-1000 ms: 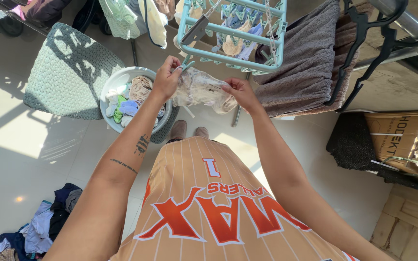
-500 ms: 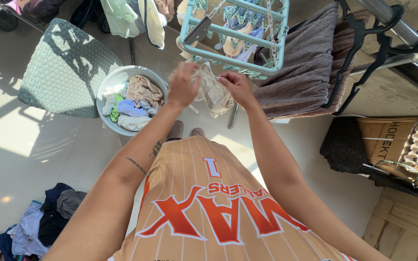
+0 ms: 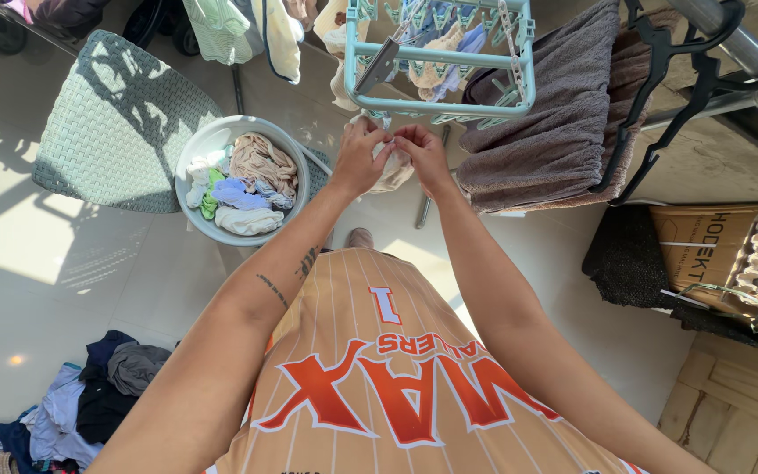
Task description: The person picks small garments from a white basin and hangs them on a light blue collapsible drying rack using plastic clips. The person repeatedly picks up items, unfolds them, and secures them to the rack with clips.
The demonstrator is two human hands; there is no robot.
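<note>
Head camera view, looking down past an orange striped jersey (image 3: 396, 369) to a pale tiled floor (image 3: 72, 263). Both hands raised and pressed close together just under the near bar of a light blue plastic clip hanger frame (image 3: 449, 53). Left hand (image 3: 360, 158) closed on the upper edge of a small thin cream-coloured garment (image 3: 394, 171), thumb and fingers pinching. Right hand (image 3: 423, 154) also closed on the same garment, fingertips almost touching those of the left. Garment now bunched into a small bundle between the two hands, hanging only a little below them.

Compared with one second ago: then spread wide between two hands held apart, lower and nearer to the body; now gathered to one narrow point and lifted up to the row of clips. Judged from this, edge of the garment brought to a clip for pinning; cannot tell whether a clip already grips it, because the fingers hide that place.

Around: round white plastic basin (image 3: 212, 140) full of mixed small laundry to the left, beside a pale green woven chair (image 3: 116, 123). Grey brown towel (image 3: 554, 114) draped at the right, black hangers (image 3: 660, 79) on a metal rail. Heap of dark clothes (image 3: 89, 404) on the floor at lower left.
</note>
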